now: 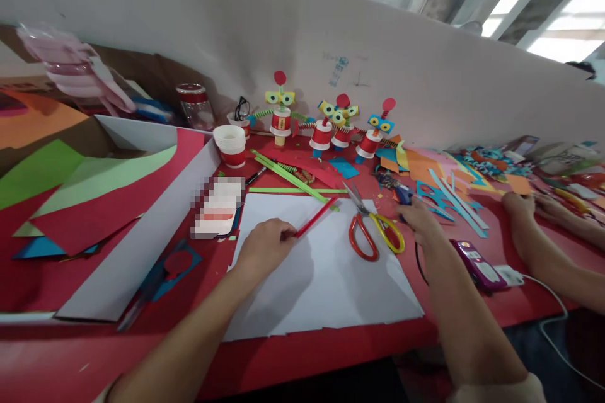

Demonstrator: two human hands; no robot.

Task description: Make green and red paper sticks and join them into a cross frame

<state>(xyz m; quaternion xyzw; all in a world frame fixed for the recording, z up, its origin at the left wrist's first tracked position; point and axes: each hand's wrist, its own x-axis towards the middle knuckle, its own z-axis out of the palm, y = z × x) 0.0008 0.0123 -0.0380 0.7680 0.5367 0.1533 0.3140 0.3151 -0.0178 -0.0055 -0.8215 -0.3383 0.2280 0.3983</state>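
Observation:
My left hand [269, 241] is closed over the white paper sheets [302, 283], its fingertips pinching one end of a narrow red paper strip [317, 216]. The strip slants up and to the right, towards some green strips [295, 179]. Off the right edge of the sheets, my right hand [420, 220] is wrapped round a blue tool with a black cord, which looks like a glue gun [404, 194]. Between both hands lie scissors [366, 217] with one red and one yellow handle, blades parted, partly on the paper.
Paper-cup figures [321, 136] stand along the wall, near stacked cups [230, 146]. A box of coloured paper [170, 227] and a phone [220, 208] are on the left. At right lie paper scraps [425, 167], a purple device [478, 264] and another person's hands [520, 208].

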